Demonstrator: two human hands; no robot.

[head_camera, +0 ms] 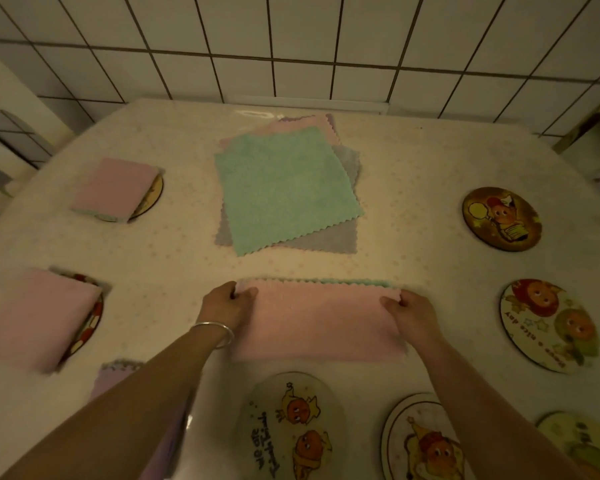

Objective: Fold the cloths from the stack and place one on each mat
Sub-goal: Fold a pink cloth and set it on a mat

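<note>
Two hands of mine on the pink cloth (pixel 317 323), left hand (pixel 224 306) pinching its left corner, right hand (pixel 411 311) pinching its right, stack (pixel 288 188) just beyond

White tiled wall (pixel 291 46) behind table w/ pale dotted tablecloth (pixel 413 161); silver bangle (pixel 219 332).

A big table (pixel 413 174) fills most of the view. It has a pale cover with tiny dots, and the cover is shiny in spots. Behind the table is a wall (pixel 291 39) made of white square tiles with dark lines between them. At the far left there is a white chair (pixel 11 133) next to the table. At the far right edge there is something with a yellow trim, too dim to tell. The light is dim, warm and yellowish
</note>
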